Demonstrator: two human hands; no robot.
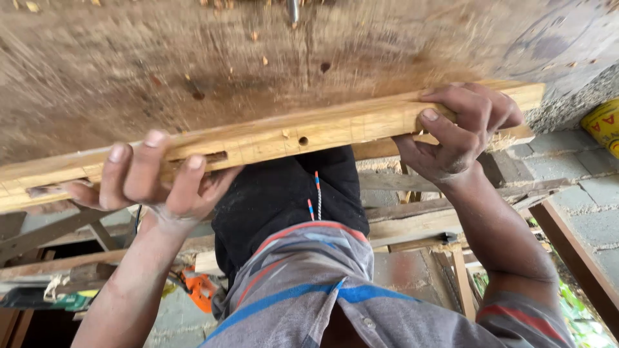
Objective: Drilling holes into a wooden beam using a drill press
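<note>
Against the workbench (193, 58) edge, both hands, left hand (151, 183) and right hand (461, 129), grasp the wooden bar (335, 129); an even, level grip should steady it.

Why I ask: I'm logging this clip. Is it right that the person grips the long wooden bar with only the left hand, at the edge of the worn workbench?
Not quite. The head view shows both hands on the wooden bar: the left hand grips near its slot and the right hand grips farther along. The rest holds: the bar lies at the edge of the worn workbench.
</note>
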